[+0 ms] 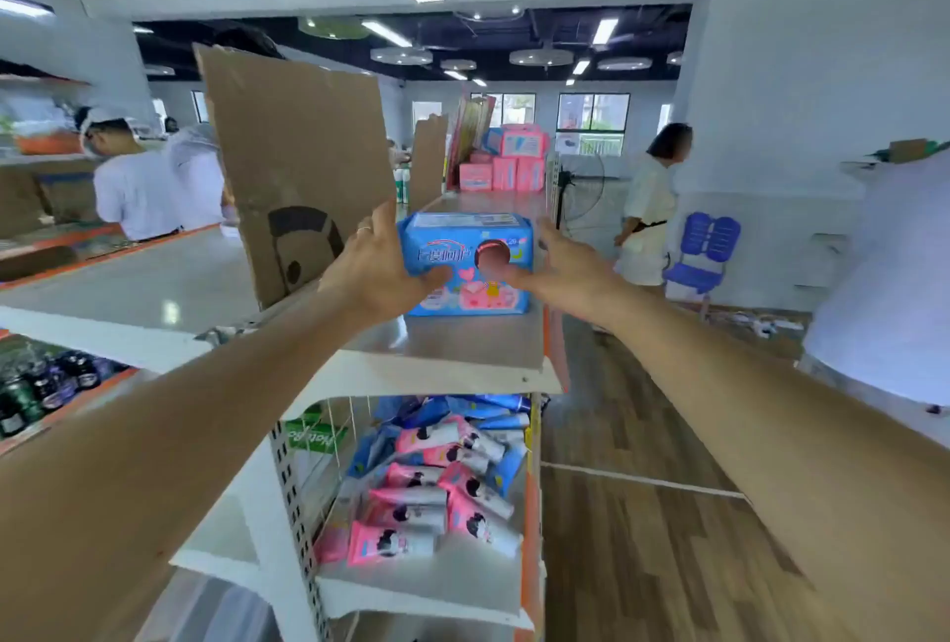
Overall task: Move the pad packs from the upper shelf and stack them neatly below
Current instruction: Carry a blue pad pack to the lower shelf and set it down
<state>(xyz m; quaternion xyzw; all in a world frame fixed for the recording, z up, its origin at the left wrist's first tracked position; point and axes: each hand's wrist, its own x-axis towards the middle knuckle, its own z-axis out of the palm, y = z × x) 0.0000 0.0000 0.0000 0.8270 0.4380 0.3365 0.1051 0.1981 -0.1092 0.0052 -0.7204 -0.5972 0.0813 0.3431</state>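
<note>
A blue pad pack [465, 263] stands upright on the top shelf [462, 348] of the white rack. My left hand [380, 266] is at its left edge, thumb across the front and fingers up along the side. My right hand [565, 266] grips its right edge the same way, thumb on the front. The pack sits between both hands and rests on the shelf. On the lower shelf [452, 585] lies a loose heap of pink and blue pad packs [442, 482]. More pink pad packs [506, 163] are stacked at the far end of the top shelf.
A tall cardboard sheet [298, 168] leans just left of the blue pack, and a smaller one [429, 158] stands behind it. Bottles [46, 384] fill a shelf at far left. People stand beyond the rack on both sides, and a blue chair [704, 251] is in the right aisle.
</note>
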